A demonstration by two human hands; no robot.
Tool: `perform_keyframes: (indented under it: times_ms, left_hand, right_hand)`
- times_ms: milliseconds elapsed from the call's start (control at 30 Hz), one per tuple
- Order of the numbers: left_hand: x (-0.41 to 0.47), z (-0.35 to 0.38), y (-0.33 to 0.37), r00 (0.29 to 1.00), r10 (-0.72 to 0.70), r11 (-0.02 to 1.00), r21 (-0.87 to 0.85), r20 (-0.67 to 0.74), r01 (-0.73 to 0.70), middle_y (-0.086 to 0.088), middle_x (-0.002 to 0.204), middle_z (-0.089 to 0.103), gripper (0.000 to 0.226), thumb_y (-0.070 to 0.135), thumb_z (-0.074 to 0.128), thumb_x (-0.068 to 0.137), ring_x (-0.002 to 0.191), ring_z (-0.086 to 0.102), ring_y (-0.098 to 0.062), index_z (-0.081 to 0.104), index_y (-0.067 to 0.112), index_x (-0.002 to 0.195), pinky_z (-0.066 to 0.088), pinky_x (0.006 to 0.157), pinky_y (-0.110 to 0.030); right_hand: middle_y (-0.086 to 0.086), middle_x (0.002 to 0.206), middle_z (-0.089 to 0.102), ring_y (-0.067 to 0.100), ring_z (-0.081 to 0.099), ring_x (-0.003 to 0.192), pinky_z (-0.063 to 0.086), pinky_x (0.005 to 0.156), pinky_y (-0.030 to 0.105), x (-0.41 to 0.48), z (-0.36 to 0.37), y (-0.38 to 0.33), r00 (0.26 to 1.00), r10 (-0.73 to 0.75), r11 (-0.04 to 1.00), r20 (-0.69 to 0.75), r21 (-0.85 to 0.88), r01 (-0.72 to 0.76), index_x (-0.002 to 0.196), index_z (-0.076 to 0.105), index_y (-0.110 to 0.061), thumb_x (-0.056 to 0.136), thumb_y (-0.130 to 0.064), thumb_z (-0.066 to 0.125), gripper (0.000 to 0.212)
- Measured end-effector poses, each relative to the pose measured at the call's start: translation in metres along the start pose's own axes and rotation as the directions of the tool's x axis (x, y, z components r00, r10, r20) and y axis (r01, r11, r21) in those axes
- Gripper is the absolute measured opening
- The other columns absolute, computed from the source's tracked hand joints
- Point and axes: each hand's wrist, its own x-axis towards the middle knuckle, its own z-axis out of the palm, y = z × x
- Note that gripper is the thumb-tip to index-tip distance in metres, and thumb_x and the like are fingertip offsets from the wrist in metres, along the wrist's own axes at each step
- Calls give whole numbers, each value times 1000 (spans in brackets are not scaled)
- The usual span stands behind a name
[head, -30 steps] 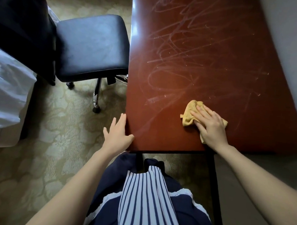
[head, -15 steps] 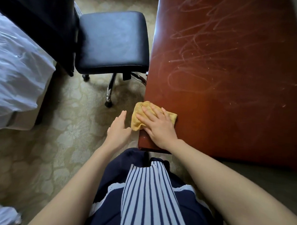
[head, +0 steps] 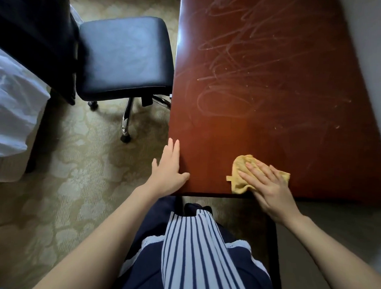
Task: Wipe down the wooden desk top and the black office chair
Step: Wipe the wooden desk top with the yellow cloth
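Here the right hand (head: pixel 268 186) presses flat, fingers straight, on the yellow cloth (head: pixel 241 175) near the desk (head: pixel 273 82) front edge; the left hand (head: pixel 168 168), open and holding nothing, braces the corner. Overlap strokes upward through the seemingly dusty swirls.

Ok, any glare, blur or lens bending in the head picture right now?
Head view: a white glare strip along the left edge of the reddish-brown wooden desk top, a warm glow near its front; head view: the wide lens splays the desk's sides; head view: pale sheen on the black padded chair seat, and the right hand on the yellow cloth looks slightly soft.
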Motion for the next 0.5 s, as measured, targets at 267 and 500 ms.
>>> perform_keyframes:
  times_ms: [267, 500]
  left_hand:
    - [13, 22, 18, 989, -135, 923, 372, 62, 103, -14, 153, -29, 121, 68, 59, 76, 140, -22, -39, -19, 7, 147, -3, 112, -59]
    - [17, 30, 32, 984, -170, 870, 477, 53, 125, -25, 151, -26, 131, 84, 45, 68, 139, -15, -49, -18, -2, 144, 1, 111, -61]
  right_hand:
    - [-4, 153, 26, 14, 15, 144, 9, 116, 41, -22, -27, 84, 827, 554, 832, -97, 113, -544, 143, 35, -29, 99, -19, 45, 47]
    - [-7, 157, 19, 21, 8, 146, 4, 116, 45, 25, -39, 102, 535, 840, 541, -88, 178, -822, 146, 31, -37, 102, -32, 34, 44]
